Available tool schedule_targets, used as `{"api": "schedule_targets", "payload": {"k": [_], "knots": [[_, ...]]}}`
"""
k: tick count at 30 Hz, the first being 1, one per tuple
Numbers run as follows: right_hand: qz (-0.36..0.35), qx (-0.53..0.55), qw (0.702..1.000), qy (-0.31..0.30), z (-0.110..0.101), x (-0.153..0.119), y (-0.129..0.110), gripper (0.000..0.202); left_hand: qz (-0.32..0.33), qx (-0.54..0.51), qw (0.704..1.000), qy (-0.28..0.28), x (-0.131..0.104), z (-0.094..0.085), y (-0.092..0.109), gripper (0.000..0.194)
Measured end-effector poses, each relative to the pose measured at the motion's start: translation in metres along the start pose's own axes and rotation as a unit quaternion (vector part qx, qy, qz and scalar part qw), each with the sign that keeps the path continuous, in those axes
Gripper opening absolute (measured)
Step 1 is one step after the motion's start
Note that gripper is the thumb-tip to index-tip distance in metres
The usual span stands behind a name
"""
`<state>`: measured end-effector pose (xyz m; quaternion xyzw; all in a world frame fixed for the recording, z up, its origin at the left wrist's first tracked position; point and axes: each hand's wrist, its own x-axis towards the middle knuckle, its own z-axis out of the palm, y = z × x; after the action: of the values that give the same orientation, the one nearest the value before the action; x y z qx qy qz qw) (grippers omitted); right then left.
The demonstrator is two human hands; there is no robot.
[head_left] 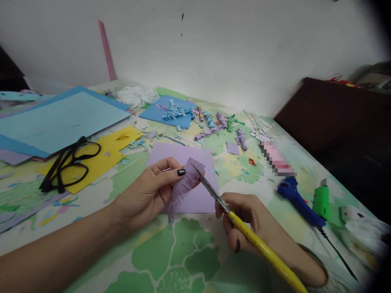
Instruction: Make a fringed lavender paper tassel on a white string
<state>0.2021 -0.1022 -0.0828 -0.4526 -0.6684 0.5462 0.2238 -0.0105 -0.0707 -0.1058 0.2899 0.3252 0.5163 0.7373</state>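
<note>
A fringed strip of thin purple sheet material (187,179) is up in the left hand (159,185), above a flat purple rectangular sheet (198,201) lying on the worktop (146,244). The left grip pinches the strip, thumb on its upper face and fingers behind. Its long axis slants from the uncut end, pointing at the worktop's far edge, down to a drooping end nearer the wearer; the fringe faces the worktop's right edge.

The right grip is closed around a pair of metal scissors with yellow handles (250,236). The blades come in from the strip's right and run across its long axis, their tips over the strip just beside the left thumb. So the left hand is nearer the strip, while the right meets it only through the blades. How far these are parted I cannot tell.

Toward the worktop's right edge lie a blue glue gun (301,203) and a bright green plastic-handled cutter (321,201), well apart from both hands. Toward the left, black-framed glasses (71,165) rest partly on a yellow sheet (106,156).
</note>
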Motion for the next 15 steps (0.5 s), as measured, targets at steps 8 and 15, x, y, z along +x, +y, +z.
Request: {"api": "schedule_targets", "payload": {"k": [8,15], "knots": [[0.004,-0.018,1.0,-0.002,-0.001,-0.0005,0.0014,0.057,0.003,0.009,1.0,0.001,-0.0011,-0.0015,-0.0012,0.014],[0.004,-0.015,1.0,-0.001,-0.0005,0.0001,0.0013,0.059,-0.004,0.007,1.0,-0.003,-0.0019,0.0013,-0.0004,0.012]]}}
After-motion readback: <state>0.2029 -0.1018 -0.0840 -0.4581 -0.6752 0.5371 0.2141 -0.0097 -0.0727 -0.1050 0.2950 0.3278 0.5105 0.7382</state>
